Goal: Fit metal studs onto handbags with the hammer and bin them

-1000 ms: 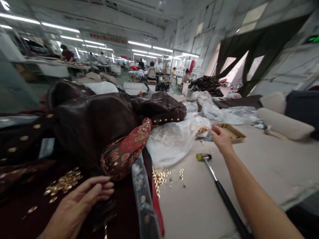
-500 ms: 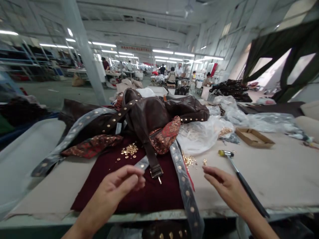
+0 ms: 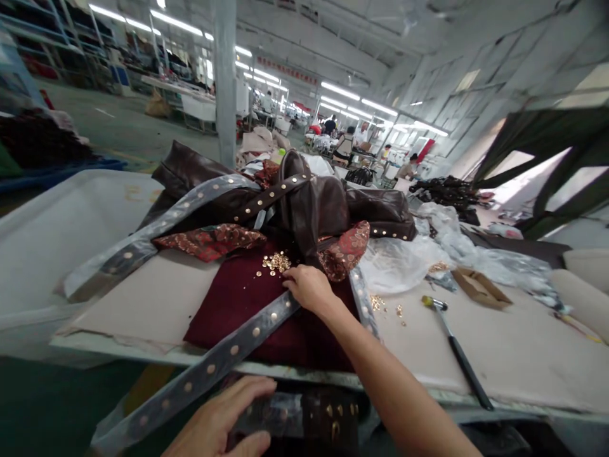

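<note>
My right hand (image 3: 309, 289) reaches across to the right edge of a loose pile of small gold studs (image 3: 276, 262) on a folded maroon cloth (image 3: 223, 298). Its fingers are curled together, and what is between the fingertips is hidden. Just under it runs a plastic-wrapped, studded strap (image 3: 234, 350), slanting down over the table's front edge. Low in front of the table, my left hand (image 3: 228, 412) has thumb and fingers apart, holding nothing. Below the edge beside it lies a dark leather piece with gold fittings (image 3: 328, 416).
Brown leather bags (image 3: 328, 206) with patterned red lining (image 3: 349, 251) fill the table's back. To the right lie a hammer (image 3: 459, 355), more gold studs (image 3: 378, 303), clear plastic (image 3: 397, 263) and a cardboard tray (image 3: 480, 287). A white bin (image 3: 80, 216) stands left.
My right hand has moved left from the bare tabletop to the stud pile. My left hand has dropped below the table edge, uncovering the strap. The view has turned and tilted.
</note>
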Demonstrator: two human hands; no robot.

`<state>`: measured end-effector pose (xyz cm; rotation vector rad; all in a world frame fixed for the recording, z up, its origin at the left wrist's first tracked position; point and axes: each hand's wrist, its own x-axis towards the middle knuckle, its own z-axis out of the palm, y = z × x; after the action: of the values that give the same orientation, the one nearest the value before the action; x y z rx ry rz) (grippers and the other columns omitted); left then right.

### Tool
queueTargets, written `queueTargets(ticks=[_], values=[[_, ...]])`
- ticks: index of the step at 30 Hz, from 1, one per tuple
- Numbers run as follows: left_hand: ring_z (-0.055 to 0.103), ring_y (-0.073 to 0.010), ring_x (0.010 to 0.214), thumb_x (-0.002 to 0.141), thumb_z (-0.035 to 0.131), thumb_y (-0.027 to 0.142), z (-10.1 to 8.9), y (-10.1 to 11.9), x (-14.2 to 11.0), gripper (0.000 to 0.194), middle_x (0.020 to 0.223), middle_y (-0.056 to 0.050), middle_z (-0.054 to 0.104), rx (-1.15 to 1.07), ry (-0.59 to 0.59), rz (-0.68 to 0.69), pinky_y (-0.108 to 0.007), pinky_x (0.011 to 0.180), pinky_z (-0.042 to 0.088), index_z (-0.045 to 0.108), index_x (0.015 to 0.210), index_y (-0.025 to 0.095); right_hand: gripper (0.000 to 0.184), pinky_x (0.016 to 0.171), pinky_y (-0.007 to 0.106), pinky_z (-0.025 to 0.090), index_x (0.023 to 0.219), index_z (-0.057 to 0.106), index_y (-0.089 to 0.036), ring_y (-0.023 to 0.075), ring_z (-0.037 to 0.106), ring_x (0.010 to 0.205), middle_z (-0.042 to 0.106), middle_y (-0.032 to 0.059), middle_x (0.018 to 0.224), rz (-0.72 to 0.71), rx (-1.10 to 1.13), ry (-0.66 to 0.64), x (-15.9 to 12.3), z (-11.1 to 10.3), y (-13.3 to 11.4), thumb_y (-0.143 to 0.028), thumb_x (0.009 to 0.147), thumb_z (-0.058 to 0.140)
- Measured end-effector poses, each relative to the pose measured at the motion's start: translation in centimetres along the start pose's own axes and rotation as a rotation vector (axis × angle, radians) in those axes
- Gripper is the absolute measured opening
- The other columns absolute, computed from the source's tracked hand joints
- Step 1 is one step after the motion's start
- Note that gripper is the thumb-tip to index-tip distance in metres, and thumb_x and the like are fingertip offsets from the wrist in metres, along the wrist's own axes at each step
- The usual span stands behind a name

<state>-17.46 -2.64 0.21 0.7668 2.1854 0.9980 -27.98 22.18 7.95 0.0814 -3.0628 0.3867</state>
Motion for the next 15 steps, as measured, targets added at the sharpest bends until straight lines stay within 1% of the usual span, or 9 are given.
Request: queueTargets(ticks=[2,5,8,10,12,13,15], values=[[0.04,-0.03,0.142,0.086,0.05,0.053,-0.5,1.9,0.0,0.061,0.154,-0.002,0.044,-0.017,-0.048,-0.03,-0.051,0.123,0.026,0.048,0.144,0.033,0.022,0.09,0.034,0.049,0.11,0.077,-0.02,0.0272,0.068,0.104,0.074,0.0125,0.11,0.021,-0.025,-0.043,1.2,0.7,-0.1,-0.025,0.093,0.063],[0.048,-0.0297,0.132,0.081,0.056,0.047,-1.4,4.3,0.7,0.054,0.144,-0.004,0.053,-0.043,-0.073,0.031,-0.047,0.116,0.034,0.056,0.133,0.029,0.021,0.092,0.032,0.046,0.108,0.077,-0.02,0.0265,0.066,0.108,0.074,0.0111,0.111,0.041,-0.009,-0.079,2.4,1.2,0.6,-0.023,0.093,0.062],[0.057,-0.0247,0.11,0.078,0.063,0.04,-1.6,5.6,1.8,0.038,0.118,-0.001,0.064,-0.055,-0.129,0.11,-0.037,0.098,0.042,0.062,0.113,0.026,0.016,0.089,0.03,0.046,0.099,0.078,-0.018,0.0252,0.067,0.104,0.075,0.0108,0.103,0.052,0.036,-0.095,3.2,1.2,1.2,-0.019,0.09,0.065],[0.058,-0.0211,0.095,0.075,0.067,0.038,-1.5,6.3,2.4,0.031,0.101,0.001,0.064,-0.048,-0.16,0.125,-0.032,0.084,0.041,0.062,0.101,0.024,0.013,0.087,0.028,0.046,0.092,0.078,-0.016,0.0238,0.067,0.1,0.076,0.0101,0.099,0.043,0.078,-0.084,3.2,0.9,1.3,-0.015,0.088,0.066],[0.056,-0.0188,0.084,0.074,0.067,0.038,-1.4,6.7,2.7,0.025,0.089,0.003,0.062,-0.063,-0.189,0.111,-0.029,0.073,0.038,0.061,0.093,0.022,0.011,0.089,0.028,0.046,0.09,0.077,-0.016,0.0224,0.067,0.099,0.075,0.0088,0.098,0.022,0.135,-0.046,2.5,0.3,1.3,-0.014,0.088,0.066],[0.054,-0.018,0.08,0.074,0.066,0.038,-1.3,6.8,2.8,0.023,0.083,0.003,0.06,-0.092,-0.211,0.094,-0.028,0.069,0.037,0.061,0.089,0.022,0.011,0.09,0.028,0.046,0.091,0.077,-0.016,0.0215,0.067,0.1,0.075,0.0081,0.099,0.014,0.17,-0.015,1.7,0.0,1.2,-0.015,0.09,0.066],[0.051,-0.0166,0.071,0.075,0.063,0.039,-1.0,6.9,3.0,0.021,0.074,0.003,0.057,-0.178,-0.277,0.042,-0.026,0.062,0.034,0.06,0.083,0.02,0.014,0.089,0.027,0.048,0.097,0.076,-0.016,0.0185,0.068,0.095,0.075,0.0062,0.097,0.014,0.231,0.054,-1.0,-0.8,1.1,-0.018,0.094,0.062]])
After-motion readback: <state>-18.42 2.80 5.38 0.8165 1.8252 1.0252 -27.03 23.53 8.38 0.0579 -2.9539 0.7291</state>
